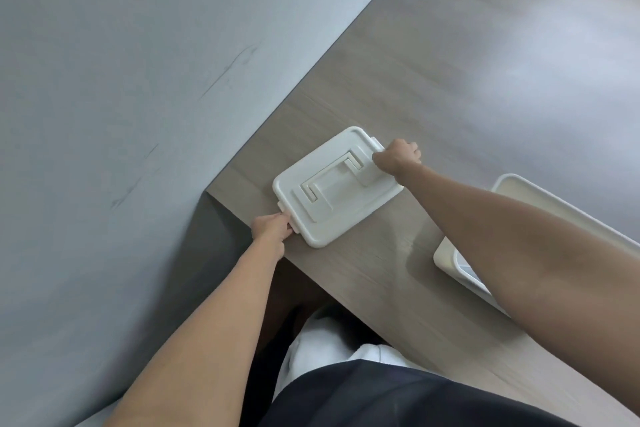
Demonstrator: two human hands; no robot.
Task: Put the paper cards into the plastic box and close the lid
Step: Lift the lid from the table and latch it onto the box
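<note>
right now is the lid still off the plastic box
No, the lid sits flat on the plastic box, with the left hand and right hand at its end latches.

The box [332, 191] is white plastic, rectangular with rounded corners, lying flat on my worktop [433, 87] near its left edge, turned askew. Its lid [346, 146] is on, with a handle [330, 184] folded flat into a recess on top. A latch tab [375, 142] shows at each short end. No cards show.
</note>
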